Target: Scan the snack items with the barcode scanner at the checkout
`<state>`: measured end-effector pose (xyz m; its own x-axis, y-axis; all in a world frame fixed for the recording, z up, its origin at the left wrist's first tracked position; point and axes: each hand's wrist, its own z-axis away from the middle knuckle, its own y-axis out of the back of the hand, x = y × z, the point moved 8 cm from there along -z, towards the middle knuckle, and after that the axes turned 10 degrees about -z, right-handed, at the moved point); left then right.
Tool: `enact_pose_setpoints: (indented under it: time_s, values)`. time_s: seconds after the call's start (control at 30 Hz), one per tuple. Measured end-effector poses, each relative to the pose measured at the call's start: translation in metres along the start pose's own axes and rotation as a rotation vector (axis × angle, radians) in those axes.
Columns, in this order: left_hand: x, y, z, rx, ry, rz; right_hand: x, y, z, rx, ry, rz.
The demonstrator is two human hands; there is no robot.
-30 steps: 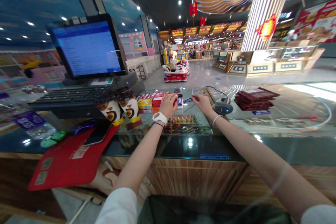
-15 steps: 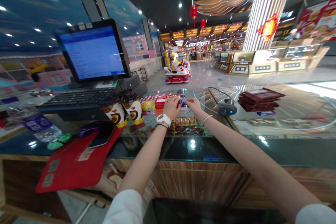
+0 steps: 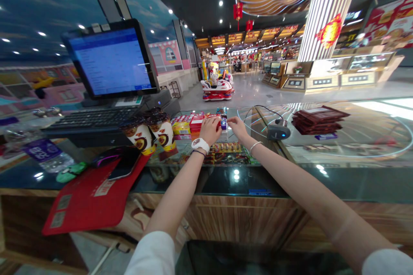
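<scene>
The glass counter (image 3: 355, 180) spans the lower middle. At centre, the left hand (image 3: 210, 130), fingers lightly curled, grip unclear, overlaps red boxes (image 3: 196, 123). The right hand's (image 3: 238, 129) fingertips, nearly together, no longer extend the purple packet (image 3: 223, 123) rightward; it sits between both hands, right-hand contact unclear.

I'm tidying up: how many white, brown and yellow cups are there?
2, side by side: left cup beside the black keyboard, right cup nearer the red boxes. More may be hidden.
</scene>
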<state>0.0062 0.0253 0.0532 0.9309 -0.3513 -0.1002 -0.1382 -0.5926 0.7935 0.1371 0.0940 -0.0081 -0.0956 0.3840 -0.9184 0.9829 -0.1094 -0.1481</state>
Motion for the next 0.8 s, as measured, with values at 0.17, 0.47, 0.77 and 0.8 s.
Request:
enact_pose_setpoints:
  time_s: [0.17,0.47,0.77,0.8]
  values:
    - [0.0,0.0,0.0,0.007,-0.007,-0.009,0.001,0.001,0.0,-0.005,0.003,0.017]
    - [0.003,0.003,0.001,0.028,-0.021,-0.012,-0.016,0.007,-0.001,-0.009,0.056,0.071]
    - [0.049,0.014,-0.004,-0.024,-0.106,-0.048,-0.09,0.051,0.037,-0.346,0.584,0.67]
    - [0.06,0.014,-0.004,-0.029,-0.132,-0.054,-0.095,0.063,0.042,-0.347,0.619,0.722]
